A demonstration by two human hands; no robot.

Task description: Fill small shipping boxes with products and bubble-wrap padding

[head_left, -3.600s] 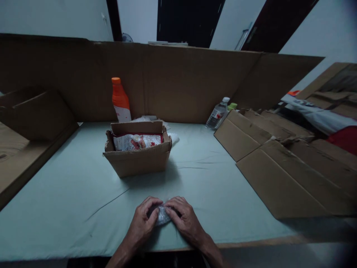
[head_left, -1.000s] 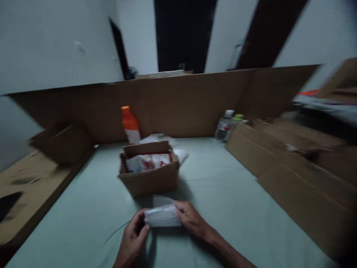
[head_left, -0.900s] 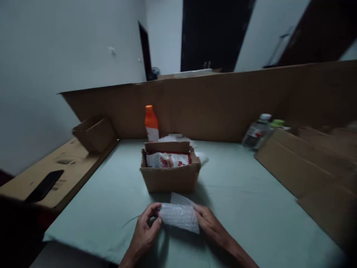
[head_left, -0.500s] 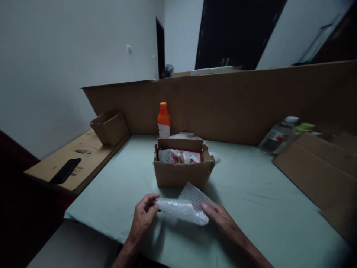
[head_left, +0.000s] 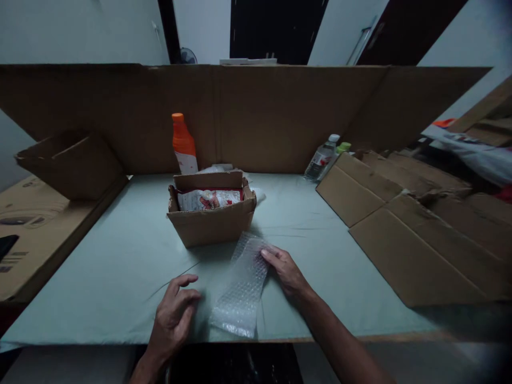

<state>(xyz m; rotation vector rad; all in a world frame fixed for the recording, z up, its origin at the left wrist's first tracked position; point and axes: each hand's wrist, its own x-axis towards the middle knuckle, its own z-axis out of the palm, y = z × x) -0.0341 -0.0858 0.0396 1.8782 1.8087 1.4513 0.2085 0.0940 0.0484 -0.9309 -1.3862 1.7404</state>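
Observation:
My right hand (head_left: 284,269) pinches the right edge of a sheet of bubble wrap (head_left: 242,290), which hangs over the near part of the table. To its left, my left hand (head_left: 175,309) is apart from the sheet, fingers curved and spaced, holding nothing. Just beyond stands a small open cardboard box (head_left: 214,226). Inside it lies a white packet with red print (head_left: 210,199); its lower part is hidden by the box wall.
An orange-and-white bottle (head_left: 184,144) stands behind the box. More clear wrap (head_left: 216,168) lies there. At right are a clear plastic bottle (head_left: 321,158) and large cardboard boxes (head_left: 420,250). An open carton (head_left: 76,165) sits at left. A cardboard wall (head_left: 272,117) closes the back.
My left hand has let go of the bubble wrap, which now hangs unfolded from my right hand. The view has turned to the right.

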